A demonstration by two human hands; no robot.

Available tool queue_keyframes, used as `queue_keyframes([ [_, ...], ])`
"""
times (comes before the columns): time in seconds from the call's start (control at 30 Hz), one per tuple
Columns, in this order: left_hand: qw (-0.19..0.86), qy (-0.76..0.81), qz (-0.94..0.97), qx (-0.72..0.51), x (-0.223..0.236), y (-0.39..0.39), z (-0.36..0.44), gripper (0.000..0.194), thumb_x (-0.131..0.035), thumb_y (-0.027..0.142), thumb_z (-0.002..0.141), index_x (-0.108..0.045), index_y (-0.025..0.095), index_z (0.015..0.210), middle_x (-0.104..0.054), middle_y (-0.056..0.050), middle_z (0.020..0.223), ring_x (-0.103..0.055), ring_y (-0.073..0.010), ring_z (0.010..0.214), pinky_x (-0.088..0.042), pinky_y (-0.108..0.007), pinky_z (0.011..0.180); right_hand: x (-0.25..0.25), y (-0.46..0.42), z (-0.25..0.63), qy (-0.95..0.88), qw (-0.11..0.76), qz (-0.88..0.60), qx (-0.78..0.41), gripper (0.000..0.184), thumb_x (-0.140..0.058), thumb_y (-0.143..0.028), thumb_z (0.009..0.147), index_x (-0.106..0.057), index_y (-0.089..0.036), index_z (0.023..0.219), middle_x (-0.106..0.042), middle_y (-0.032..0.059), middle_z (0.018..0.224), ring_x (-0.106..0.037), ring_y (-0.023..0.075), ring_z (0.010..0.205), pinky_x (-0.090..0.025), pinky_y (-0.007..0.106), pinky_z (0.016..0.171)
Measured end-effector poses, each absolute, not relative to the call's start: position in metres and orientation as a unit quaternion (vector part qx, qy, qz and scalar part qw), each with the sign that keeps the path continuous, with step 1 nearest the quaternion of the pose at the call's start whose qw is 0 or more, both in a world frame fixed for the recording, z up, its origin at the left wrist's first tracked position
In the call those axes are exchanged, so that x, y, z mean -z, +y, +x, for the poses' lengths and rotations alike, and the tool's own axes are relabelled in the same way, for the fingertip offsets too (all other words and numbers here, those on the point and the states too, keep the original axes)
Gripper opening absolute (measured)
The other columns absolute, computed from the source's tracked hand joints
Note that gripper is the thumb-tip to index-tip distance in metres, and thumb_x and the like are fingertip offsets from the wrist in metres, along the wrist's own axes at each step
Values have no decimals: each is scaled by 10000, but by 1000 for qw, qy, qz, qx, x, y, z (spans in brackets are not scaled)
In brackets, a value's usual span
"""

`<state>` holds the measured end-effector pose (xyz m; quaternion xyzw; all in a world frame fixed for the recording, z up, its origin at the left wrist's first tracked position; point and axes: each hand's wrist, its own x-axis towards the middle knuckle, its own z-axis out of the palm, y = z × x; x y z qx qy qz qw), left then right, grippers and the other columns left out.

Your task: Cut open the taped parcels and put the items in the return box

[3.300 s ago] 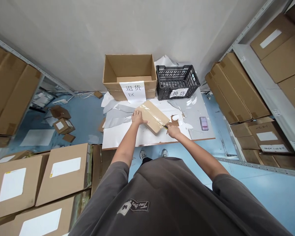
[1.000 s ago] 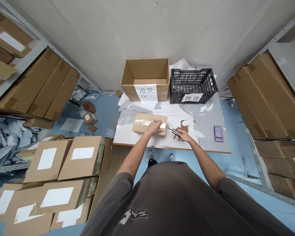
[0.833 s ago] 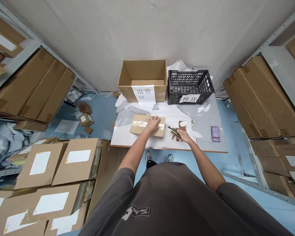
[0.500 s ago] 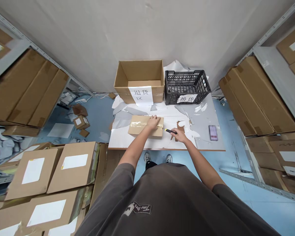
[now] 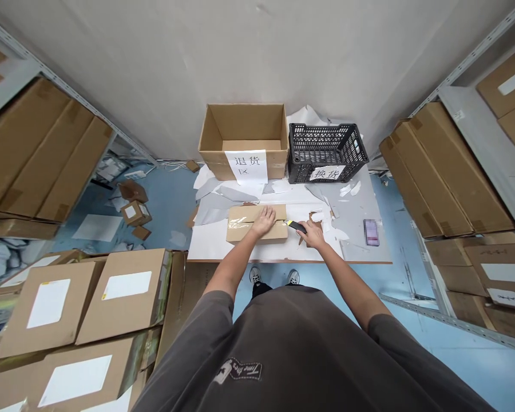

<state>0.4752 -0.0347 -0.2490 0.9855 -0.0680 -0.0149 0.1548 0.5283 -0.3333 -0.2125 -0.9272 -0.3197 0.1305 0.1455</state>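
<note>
Cutter [image 5: 297, 226] gripped in your right hand [image 5: 312, 234], slice shallowly; your left hand [image 5: 264, 222] braces the box [image 5: 239, 230], spread flat.

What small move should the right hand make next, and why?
Probably a short stroke of the utility knife along the seam of the carton, stopping shy of the left hand: the tip is at the carton's right end, and that hand lies over the seam.

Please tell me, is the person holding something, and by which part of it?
The right hand grips a utility knife by its black handle; the left hand only rests on the cardboard box.
</note>
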Motion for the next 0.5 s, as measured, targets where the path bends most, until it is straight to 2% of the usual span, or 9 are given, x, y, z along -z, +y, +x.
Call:
queue_keyframes([
  [0.23, 183, -48, 982, 2, 258, -37, 470, 503, -445, 295, 1102, -557, 95, 1550, -504, -250, 1652, -308, -371, 1647, -251, -644, 1345, 227, -336, 540, -353, 151, -915, -126, 409, -572, -454, 1099, -657, -244, 1440, -666, 120, 1229, -661, 290, 1173, -513, 332, 906],
  [0.5, 193, -26, 981, -6, 258, -39, 463, 480, -434, 293, 1104, -602, 104, 1512, -534, -232, 1634, -328, -360, 1641, -257, -628, 1355, 237, -349, 558, -318, 181, -925, -102, 419, -553, -457, 1079, -676, -231, 1410, -686, 137, 1241, -660, 305, 1140, -517, 344, 888],
])
